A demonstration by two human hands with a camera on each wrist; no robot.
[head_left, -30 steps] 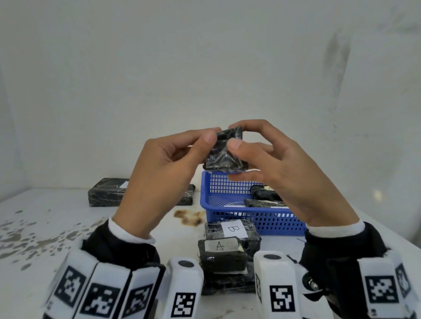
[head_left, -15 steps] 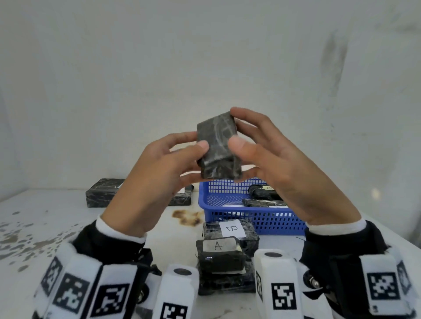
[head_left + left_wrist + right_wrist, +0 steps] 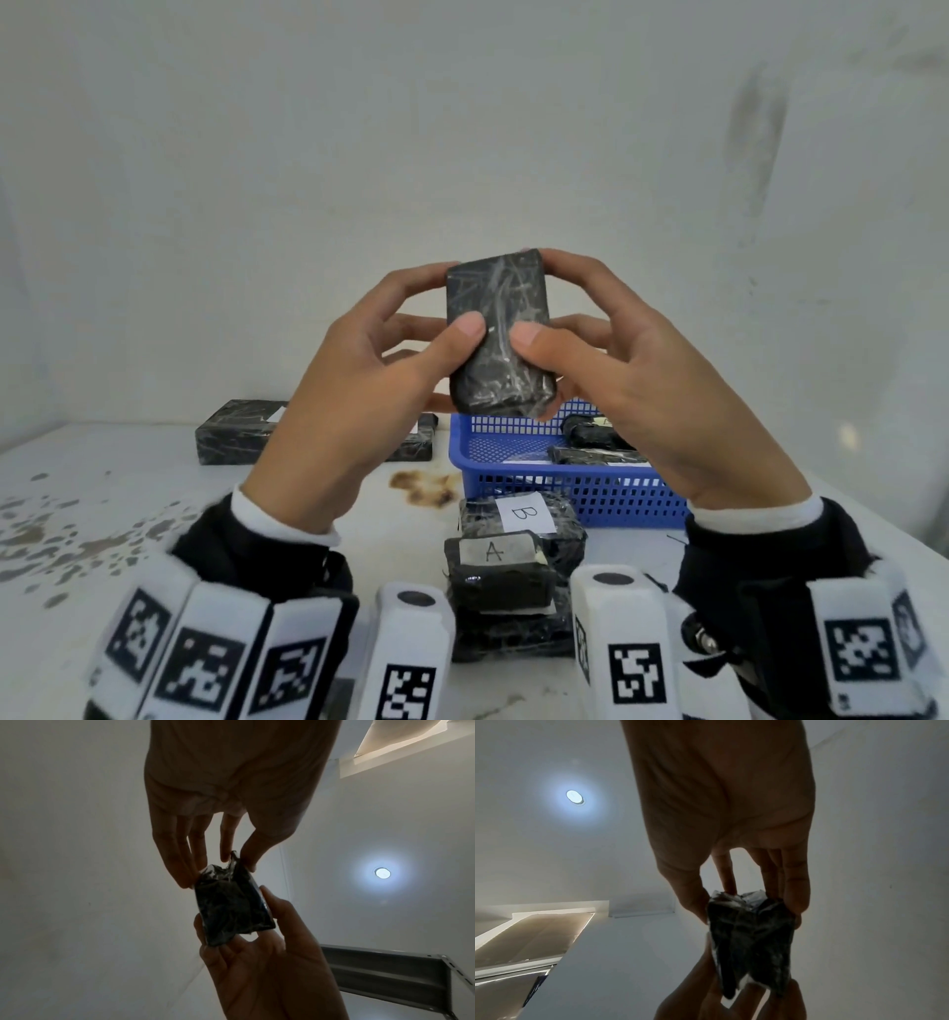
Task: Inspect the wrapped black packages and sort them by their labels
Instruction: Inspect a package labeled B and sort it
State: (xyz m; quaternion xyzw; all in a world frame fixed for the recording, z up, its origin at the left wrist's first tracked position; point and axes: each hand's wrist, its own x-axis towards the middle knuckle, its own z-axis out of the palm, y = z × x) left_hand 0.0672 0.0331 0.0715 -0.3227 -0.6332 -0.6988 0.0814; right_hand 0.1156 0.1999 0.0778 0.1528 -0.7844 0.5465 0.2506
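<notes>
Package (image 3: 497,334) now turned broad face up, pinched by left hand (image 3: 354,380) and right hand (image 3: 642,380) above the table's (image 3: 102,514) far edge, label not yet visible, so unsorted.

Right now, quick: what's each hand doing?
Left hand: grips the black wrapped package, thumb on its front face.
Right hand: grips the same package from the other side.

Upright plastic-wrapped black package (image 3: 497,331), plain face toward camera, above table.
</notes>
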